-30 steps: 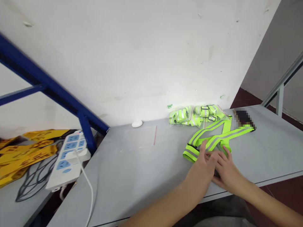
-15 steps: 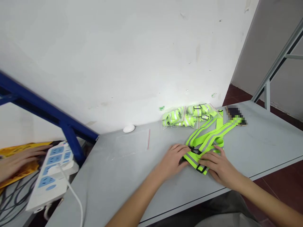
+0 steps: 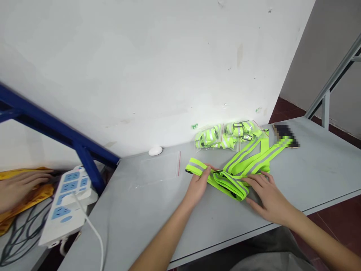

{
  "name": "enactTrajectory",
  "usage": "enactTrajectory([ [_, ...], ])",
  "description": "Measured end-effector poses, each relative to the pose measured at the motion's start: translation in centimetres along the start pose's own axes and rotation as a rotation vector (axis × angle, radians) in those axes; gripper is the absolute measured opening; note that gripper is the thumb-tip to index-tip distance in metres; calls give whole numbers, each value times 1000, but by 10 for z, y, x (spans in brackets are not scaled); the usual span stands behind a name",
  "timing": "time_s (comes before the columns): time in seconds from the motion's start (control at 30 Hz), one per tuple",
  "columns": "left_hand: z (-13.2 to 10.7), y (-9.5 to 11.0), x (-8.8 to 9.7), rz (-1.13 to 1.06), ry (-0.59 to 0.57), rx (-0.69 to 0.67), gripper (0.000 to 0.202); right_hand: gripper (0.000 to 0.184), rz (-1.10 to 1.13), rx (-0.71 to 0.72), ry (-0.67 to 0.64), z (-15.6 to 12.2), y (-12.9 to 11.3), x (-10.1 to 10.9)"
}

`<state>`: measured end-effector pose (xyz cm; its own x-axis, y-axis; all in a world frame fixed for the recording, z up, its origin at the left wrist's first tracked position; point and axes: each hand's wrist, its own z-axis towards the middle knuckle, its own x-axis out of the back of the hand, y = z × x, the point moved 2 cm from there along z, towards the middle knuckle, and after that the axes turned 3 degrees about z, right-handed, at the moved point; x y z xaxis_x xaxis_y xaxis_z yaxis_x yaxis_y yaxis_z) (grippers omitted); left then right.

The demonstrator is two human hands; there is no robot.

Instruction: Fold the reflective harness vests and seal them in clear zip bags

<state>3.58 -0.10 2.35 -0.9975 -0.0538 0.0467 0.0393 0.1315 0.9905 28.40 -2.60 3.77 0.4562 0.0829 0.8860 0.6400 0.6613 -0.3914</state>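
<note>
A neon yellow-green reflective strap vest (image 3: 242, 165) with grey stripes lies spread on the grey table (image 3: 146, 210). My left hand (image 3: 199, 184) pinches one strap end, which sticks out to the left at about the table's middle. My right hand (image 3: 266, 197) lies with its fingers spread flat on the folded part of the straps, pressing it down. The other strap ends run off to the back right.
Clear bags of packed vests (image 3: 225, 136) sit against the wall, an empty clear bag (image 3: 158, 171) and a white round object (image 3: 155, 151) to their left. A pixelated dark object (image 3: 286, 135) lies at back right. Another person's hand (image 3: 19, 184) rests by a power strip (image 3: 69, 201).
My left hand has pulled one strap end out to the left, stretching the vest. My right hand stays pressed on the folded part. The view shifted slightly.
</note>
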Motion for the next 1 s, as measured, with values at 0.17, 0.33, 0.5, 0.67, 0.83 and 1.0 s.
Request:
enactTrajectory([
  [0.17, -1, 2, 0, -123, -29, 80, 45, 80, -64, -147, 45, 24, -17, -8],
  [0.33, -4, -3, 1, -218, 50, 66, 45, 30, 145, -216, 194, 43, -22, -16],
  [0.5, -6, 1, 7, 75, 113, -107, 34, 24, 413, -437, 530, 21, 9, -6],
  [0.67, -16, 6, -2, 530, -255, -474, 35, 30, 482, -547, 527, 5, 21, -8],
  [0.83, -21, 1, -16, 893, -401, -607, 43, 27, 225, -244, 297, 14, 7, -11],
  [1.0, -21, 2, -22, 1044, -407, -582, 20, 40, 87, -149, 11, 22, -7, -16],
])
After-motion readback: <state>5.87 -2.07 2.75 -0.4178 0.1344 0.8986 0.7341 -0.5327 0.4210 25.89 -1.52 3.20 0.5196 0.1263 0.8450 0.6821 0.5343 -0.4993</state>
